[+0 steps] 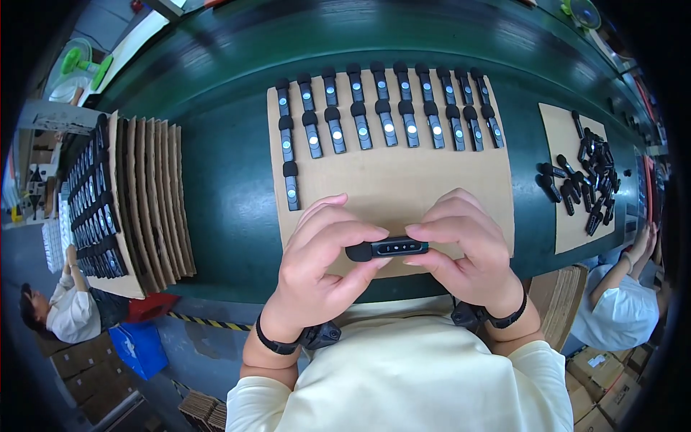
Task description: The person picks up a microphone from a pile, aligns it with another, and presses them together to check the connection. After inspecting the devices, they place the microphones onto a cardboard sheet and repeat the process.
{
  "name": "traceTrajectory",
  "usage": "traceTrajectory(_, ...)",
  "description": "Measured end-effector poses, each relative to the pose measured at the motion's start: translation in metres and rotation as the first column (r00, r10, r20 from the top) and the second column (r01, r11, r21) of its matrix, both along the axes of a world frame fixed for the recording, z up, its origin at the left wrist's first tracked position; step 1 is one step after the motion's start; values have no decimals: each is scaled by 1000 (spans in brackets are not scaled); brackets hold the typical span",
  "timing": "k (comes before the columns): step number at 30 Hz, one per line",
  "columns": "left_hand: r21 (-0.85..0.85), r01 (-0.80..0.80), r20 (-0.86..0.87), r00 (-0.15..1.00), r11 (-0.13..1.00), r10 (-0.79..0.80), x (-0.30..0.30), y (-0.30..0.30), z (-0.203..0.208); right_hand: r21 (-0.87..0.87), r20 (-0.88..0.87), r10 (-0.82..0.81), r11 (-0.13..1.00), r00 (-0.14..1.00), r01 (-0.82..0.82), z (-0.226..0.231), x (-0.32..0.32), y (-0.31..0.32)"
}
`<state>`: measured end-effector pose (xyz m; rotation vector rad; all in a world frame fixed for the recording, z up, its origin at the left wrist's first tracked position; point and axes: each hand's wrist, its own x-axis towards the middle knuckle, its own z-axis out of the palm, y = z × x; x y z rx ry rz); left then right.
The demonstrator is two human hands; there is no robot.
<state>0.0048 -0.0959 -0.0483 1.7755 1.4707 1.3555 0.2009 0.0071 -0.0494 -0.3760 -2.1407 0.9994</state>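
While the left hand [311,263] and right hand [466,241] pinch a mic [398,248] over the cardboard [389,180], two rows [389,129] look full and a third [291,189] holds one. The pile [592,173] at far right lies unarranged.

Place: a factory assembly workshop
Workbench [223,201]: long, green-topped
Microphones [389,129]: many, identical, foam-tipped, in rows on a cardboard sheet [389,173]
Co-workers [75,317]: one at each side
Hazard tape [209,321]: black-and-yellow stripes
Cartons [597,363]: stacked at lower right
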Motion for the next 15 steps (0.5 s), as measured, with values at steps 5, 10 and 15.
traceTrajectory(5, 26, 0, 8, 1000, 1000, 0, 2, 1, -1, -1, -3, 1, 1000, 1000, -1, 1, -1, 0)
traceTrajectory(10, -51, -1, 107, 994, 999, 6, 7, 3, 3, -18, -14, 6, 1000, 1000, -6, 2, -2, -1)
traceTrajectory(15, -13, 68, 79, 995, 998, -67, 6, 5, -3, -159, -50, -12, 987, 999, 4, 4, -2, -4)
